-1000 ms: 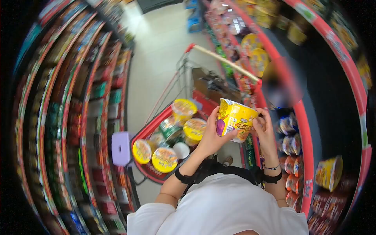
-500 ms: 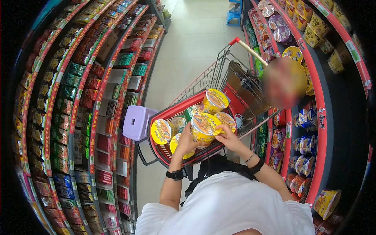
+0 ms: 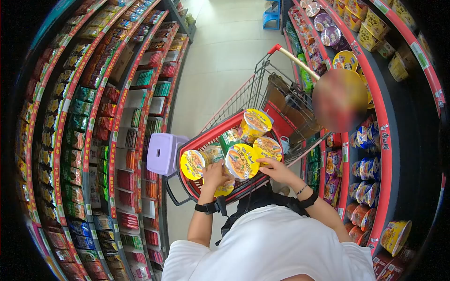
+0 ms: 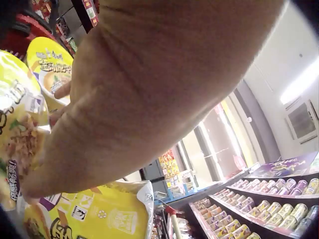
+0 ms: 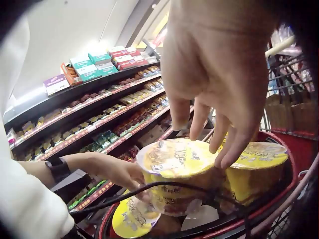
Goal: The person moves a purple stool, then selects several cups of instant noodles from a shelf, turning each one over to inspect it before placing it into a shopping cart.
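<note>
A yellow instant noodle cup [image 3: 242, 161] sits lid up among other cups in a red shopping basket [image 3: 191, 143]. My left hand [image 3: 215, 176] is at its left side, fingers relaxed against the cups there. From the right, my right hand [image 3: 277, 171] reaches over with loosely extended fingertips at the lid's edge; the right wrist view shows these fingers [image 5: 219, 132] hanging over the lid, gripping nothing. Around it stand more yellow noodle cups [image 3: 193, 164], one behind [image 3: 257, 122], one at right [image 3: 268, 148], and a green package [image 3: 230, 137].
The basket rests at a wire shopping cart [image 3: 255, 91] with a brown box inside. A lilac stool [image 3: 161, 154] stands to the left. Shelves of packets [image 3: 93, 117] line the left side, shelves of noodle cups [image 3: 365, 140] the right. Tiled floor [image 3: 218, 61] runs ahead.
The noodle cup, held in both hands one second ago, has come down leftward into the basket. My hands have since loosened, the left shifting left of the cup.
</note>
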The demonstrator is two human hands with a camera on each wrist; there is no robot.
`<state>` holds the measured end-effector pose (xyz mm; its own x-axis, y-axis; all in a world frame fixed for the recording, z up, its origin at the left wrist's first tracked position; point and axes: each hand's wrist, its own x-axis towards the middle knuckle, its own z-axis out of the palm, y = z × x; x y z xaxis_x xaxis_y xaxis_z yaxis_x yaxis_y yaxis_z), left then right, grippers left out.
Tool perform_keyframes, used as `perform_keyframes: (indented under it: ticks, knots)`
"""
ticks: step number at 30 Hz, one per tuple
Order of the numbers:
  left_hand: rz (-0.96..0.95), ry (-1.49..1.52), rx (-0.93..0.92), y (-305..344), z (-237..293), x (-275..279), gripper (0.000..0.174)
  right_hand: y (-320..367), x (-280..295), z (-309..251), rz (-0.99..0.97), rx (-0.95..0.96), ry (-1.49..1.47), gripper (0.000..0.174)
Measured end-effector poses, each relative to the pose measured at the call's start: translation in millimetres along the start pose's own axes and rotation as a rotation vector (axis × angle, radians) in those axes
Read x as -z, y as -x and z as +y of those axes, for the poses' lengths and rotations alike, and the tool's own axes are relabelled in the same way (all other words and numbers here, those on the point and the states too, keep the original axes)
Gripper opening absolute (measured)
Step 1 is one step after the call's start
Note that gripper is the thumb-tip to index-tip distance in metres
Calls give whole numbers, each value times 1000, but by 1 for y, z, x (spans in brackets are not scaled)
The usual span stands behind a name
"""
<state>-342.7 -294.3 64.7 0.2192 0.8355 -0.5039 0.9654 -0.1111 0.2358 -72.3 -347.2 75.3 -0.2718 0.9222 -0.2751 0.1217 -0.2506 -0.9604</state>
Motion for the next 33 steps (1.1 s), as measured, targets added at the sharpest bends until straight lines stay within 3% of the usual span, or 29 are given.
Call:
perform_keyframes:
  ticks: [2, 5, 13, 15, 16, 17, 18, 21, 23, 25, 27, 29, 33]
  knots:
    - [22, -97, 82, 5, -2, 9, 81, 2, -1, -1, -31, -1, 45, 37]
    - [-35, -61, 151, 16, -12, 18, 78, 9, -8, 11, -66, 6, 55, 39]
    - [147, -41, 49, 14, 1, 42, 49, 8, 0, 21, 12, -1, -5, 40]
    - [640, 217, -277, 10, 29, 65, 43, 8, 8, 19, 59, 5, -19, 41]
    - [700, 246, -386, 9, 44, 72, 40, 14, 10, 12, 92, -3, -35, 41]
    - [636, 285, -437, 11, 60, 80, 41, 23, 14, 3, 126, -64, 32, 40]
    - [559, 319, -519, 11, 80, 86, 41, 27, 15, 11, 184, 28, 76, 37]
    - [335, 404, -814, 2, 125, 76, 43, 53, 22, 8, 458, 105, 15, 31]
    - [89, 400, -929, 13, 160, 75, 43, 86, 35, -19, 718, 140, 38, 29]
    - [-14, 302, -1086, 9, 174, 50, 45, 130, 43, -43, 995, 156, 58, 26]
    - [-216, 261, -1101, 36, 205, 47, 47, 171, 49, -54, 1526, 338, 130, 21]
    - [-272, 211, -1155, 46, 224, 27, 48, 220, 55, -58, 1856, 374, 325, 17]
    - [-353, 98, -1316, 89, 278, -10, 53, 319, 43, -72, 2240, 108, 758, 26]
